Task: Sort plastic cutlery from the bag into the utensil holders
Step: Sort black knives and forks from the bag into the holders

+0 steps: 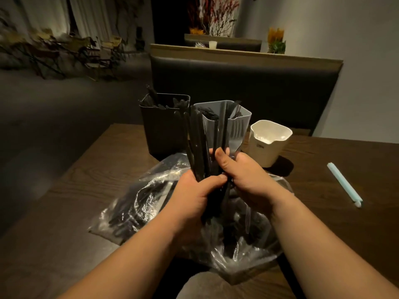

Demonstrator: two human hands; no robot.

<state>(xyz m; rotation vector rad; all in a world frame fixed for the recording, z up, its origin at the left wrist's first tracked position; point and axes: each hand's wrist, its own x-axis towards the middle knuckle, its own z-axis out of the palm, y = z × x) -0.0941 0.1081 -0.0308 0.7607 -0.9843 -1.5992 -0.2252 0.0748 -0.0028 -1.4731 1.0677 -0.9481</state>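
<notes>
- While both hands are closed round one bundle of long black plastic cutlery (198, 139), the step in hand is judged to be sorting a batch held over the bag, with nothing from it yet placed in a holder
- Left hand (194, 197): fingers and thumb curled round the lower part of the bundle. Right hand (244, 175): wrapped round the same bundle from the other side, thumb pointing up along the stems. The two hands touch
- Bundle stands nearly upright, slim ends uppermost, directly above the crumpled clear plastic bag (133, 212), which lies on the dark wooden table (97, 169) with much black cutlery inside. Working ends are hidden by the hands, so type cannot be told
- Just beyond the bundle stand a tall black rectangular holder (159, 130) and a grey plastic holder (241, 117), both with black pieces inside, and to the right a short cream holder (267, 145), contents unclear
- Next move calls for separating pieces by type, then lowering each lot into its matching holder without catching the rim
- Pale blue stick (343, 182) lies well apart, to the right
</notes>
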